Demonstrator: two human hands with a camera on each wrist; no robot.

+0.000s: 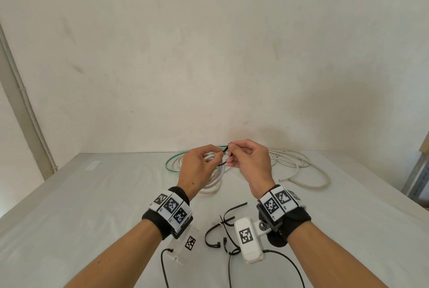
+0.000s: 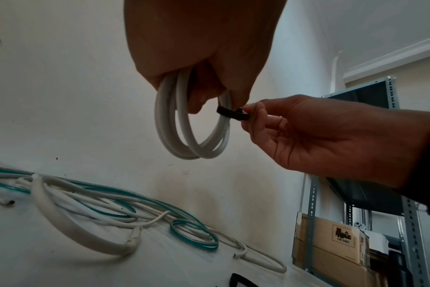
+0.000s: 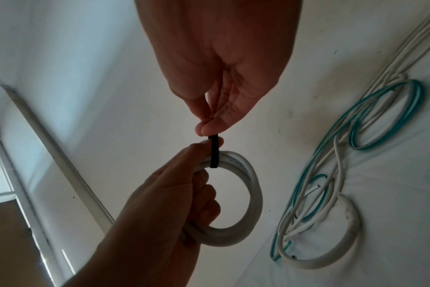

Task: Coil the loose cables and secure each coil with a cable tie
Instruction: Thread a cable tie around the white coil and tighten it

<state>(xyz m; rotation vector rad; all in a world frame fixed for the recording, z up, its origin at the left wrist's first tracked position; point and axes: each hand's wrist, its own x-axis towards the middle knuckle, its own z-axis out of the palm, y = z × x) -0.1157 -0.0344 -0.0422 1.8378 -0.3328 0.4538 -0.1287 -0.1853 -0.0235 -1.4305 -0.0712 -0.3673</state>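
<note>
My left hand (image 1: 200, 167) grips a coil of thick white cable (image 2: 192, 136) above the table, fingers curled through the loops (image 3: 241, 217). A black cable tie (image 3: 214, 153) wraps round the coil's strands near my left thumb. My right hand (image 1: 246, 160) pinches the tie (image 2: 233, 113) between thumb and forefinger, close against my left hand. In the head view the tie (image 1: 226, 148) arcs between both hands. Loose white cables (image 1: 301, 169) and a green cable (image 3: 386, 116) lie on the table behind.
Several spare black cable ties (image 1: 222, 225) lie on the white table (image 1: 92, 206) near my wrists. A metal shelf with cardboard boxes (image 2: 331, 244) stands to the right. The wall (image 1: 209, 55) rises right behind the cables.
</note>
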